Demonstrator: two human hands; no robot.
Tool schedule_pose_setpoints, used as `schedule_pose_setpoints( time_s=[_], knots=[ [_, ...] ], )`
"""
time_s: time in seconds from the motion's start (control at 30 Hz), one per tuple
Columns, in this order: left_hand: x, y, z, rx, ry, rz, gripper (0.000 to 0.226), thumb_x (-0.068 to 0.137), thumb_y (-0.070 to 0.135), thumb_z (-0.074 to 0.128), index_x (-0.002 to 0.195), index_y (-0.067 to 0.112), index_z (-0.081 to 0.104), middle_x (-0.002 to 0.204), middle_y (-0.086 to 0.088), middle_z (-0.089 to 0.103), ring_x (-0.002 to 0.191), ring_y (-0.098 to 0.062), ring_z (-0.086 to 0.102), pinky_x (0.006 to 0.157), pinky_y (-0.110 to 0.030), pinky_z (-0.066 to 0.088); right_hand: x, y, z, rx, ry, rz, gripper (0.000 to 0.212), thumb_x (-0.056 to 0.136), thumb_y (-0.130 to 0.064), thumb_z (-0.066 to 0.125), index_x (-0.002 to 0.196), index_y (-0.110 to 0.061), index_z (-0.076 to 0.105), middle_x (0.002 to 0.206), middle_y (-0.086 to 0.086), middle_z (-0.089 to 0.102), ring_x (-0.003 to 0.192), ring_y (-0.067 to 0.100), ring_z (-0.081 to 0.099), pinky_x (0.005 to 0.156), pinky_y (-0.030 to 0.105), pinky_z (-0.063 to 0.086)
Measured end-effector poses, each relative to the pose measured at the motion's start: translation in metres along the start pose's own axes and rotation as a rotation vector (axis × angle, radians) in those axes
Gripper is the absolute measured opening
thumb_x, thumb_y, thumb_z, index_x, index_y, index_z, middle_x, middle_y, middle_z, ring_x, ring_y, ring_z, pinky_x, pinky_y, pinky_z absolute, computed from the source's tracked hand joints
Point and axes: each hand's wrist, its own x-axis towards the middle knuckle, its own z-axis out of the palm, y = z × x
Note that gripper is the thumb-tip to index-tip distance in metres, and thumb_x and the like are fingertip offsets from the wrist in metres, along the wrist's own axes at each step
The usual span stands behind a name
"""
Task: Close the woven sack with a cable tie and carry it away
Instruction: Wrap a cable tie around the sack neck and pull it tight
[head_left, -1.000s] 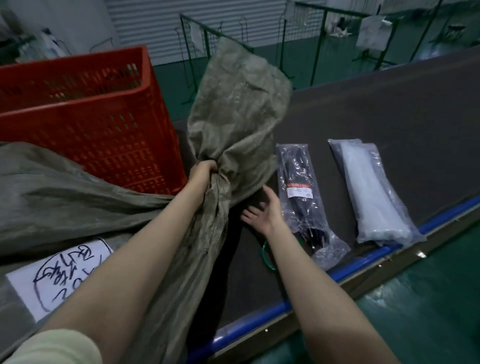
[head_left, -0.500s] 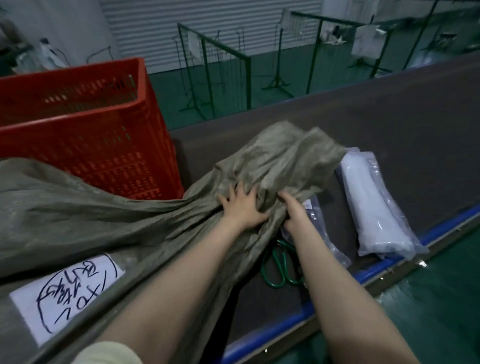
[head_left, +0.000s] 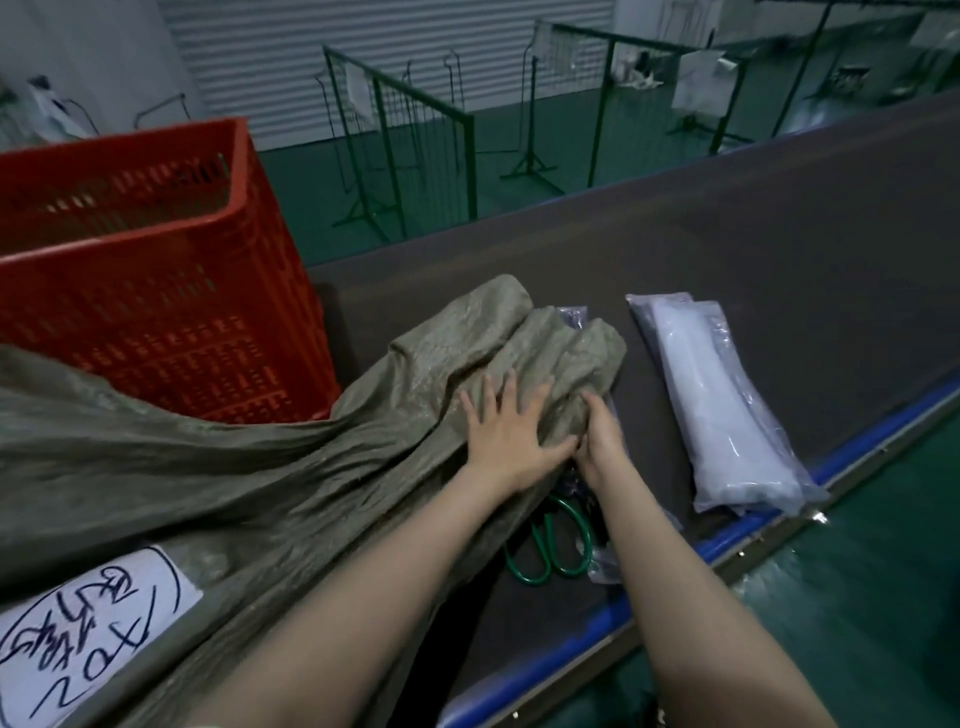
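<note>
Head view, sack: the grey-green woven sack (head_left: 249, 467) lies slumped across the dark table (head_left: 753, 249), its loose mouth end folded over toward the middle, right under both hands.
Head view, left hand: the left hand (head_left: 511, 428) is spread flat, fingers fanned wide, pressing down on the bunched sack mouth; it grips nothing.
Head view, right hand: the right hand (head_left: 597, 434) sits just beside the left, fingers curled down into the edge of the fabric; whether it has pinched hold of the cloth, I cannot tell.
Head view, ties: a clear bag of white cable ties (head_left: 722, 410) lies to the right of the sack, apart from it.
Head view, scissors: green-handled scissors (head_left: 550, 545) peek out beneath the forearms, beside the sack.
Head view, crate: a red plastic crate (head_left: 156, 270) stands behind the sack, at the left.
Head view, label: a white label with handwriting (head_left: 78, 639) shows on the sack's near end.
</note>
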Motion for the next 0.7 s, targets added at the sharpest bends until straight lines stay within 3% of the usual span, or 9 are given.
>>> schedule_pose_setpoints(
  time_s=[0.1,0.17,0.3,0.4,0.5,0.57,0.6,0.7],
  knots=[
    [0.004,-0.016,0.033,0.129,-0.292,-0.065,0.062,0.092,0.059,0.020,0.147,0.040,0.002,0.161,-0.003,-0.006,0.146,-0.035,-0.015,0.111,-0.062,-0.013,-0.011,-0.002,-0.016,-0.134,-0.059,-0.029,0.021,0.093,-0.018,0.044,0.111,-0.017,0.054,0.093,0.005,0.063,0.080,0.017,0.058,0.065,0.025,0.046],
    [0.006,-0.022,0.041,0.152,-0.346,-0.083,0.056,0.095,0.053,0.017,0.148,0.038,0.008,0.161,-0.001,-0.005,0.146,-0.035,-0.012,0.111,-0.064,-0.009,-0.015,0.000,-0.030,-0.312,-0.044,-0.088,0.023,0.090,-0.014,0.047,0.111,-0.013,0.057,0.094,0.004,0.059,0.085,0.016,0.056,0.071,0.025,0.044],
    [0.012,-0.022,0.032,0.124,-0.180,-0.080,0.049,0.099,0.031,0.021,0.148,0.028,0.017,0.160,-0.002,0.012,0.147,-0.033,0.004,0.112,-0.065,0.000,-0.024,0.007,-0.048,-0.571,0.064,-0.197,0.028,0.086,-0.008,0.050,0.108,-0.005,0.067,0.078,0.002,0.063,0.075,0.018,0.056,0.079,0.038,0.048],
    [0.014,-0.026,0.011,0.220,-0.007,-0.088,0.059,0.094,0.016,0.039,0.148,0.021,0.016,0.156,-0.006,0.026,0.145,-0.031,0.019,0.113,-0.063,0.007,-0.038,0.011,-0.048,-0.732,0.039,-0.274,0.027,0.088,-0.010,0.049,0.106,-0.010,0.069,0.097,0.003,0.066,0.085,0.016,0.056,0.077,0.025,0.042],
    [0.022,-0.044,-0.002,0.346,0.142,-0.133,0.067,0.087,0.020,0.055,0.146,0.015,0.024,0.143,-0.014,0.044,0.128,-0.035,0.045,0.108,-0.062,0.024,-0.050,0.012,-0.043,-0.873,-0.048,-0.318,0.030,0.090,-0.009,0.047,0.112,-0.013,0.067,0.110,0.003,0.068,0.091,0.015,0.058,0.074,0.016,0.039],
    [0.020,-0.049,-0.006,0.514,0.257,-0.056,0.071,0.067,0.028,0.077,0.131,0.016,0.051,0.116,-0.015,0.065,0.097,-0.032,0.065,0.089,-0.055,0.049,-0.056,0.012,-0.045,-0.996,-0.096,-0.329,0.031,0.089,-0.007,0.048,0.113,-0.013,0.067,0.116,0.005,0.068,0.104,0.018,0.061,0.079,0.013,0.039],
    [0.016,-0.048,-0.006,0.571,0.263,0.056,0.069,0.062,0.028,0.081,0.125,0.018,0.054,0.112,-0.015,0.068,0.093,-0.031,0.067,0.085,-0.050,0.052,-0.058,0.013,-0.048,-1.061,-0.094,-0.345,0.031,0.088,-0.006,0.049,0.112,-0.012,0.068,0.116,0.006,0.068,0.109,0.020,0.060,0.080,0.013,0.038],
    [0.008,-0.041,0.016,0.518,-0.007,0.568,0.049,0.092,0.015,0.045,0.140,0.019,0.036,0.145,-0.014,0.041,0.128,-0.031,0.046,0.107,-0.040,0.033,-0.063,0.017,-0.062,-1.401,0.047,-0.445,0.028,0.086,-0.011,0.050,0.105,-0.015,0.071,0.120,0.011,0.060,0.117,0.030,0.051,0.095,0.031,0.041]
  ],
)
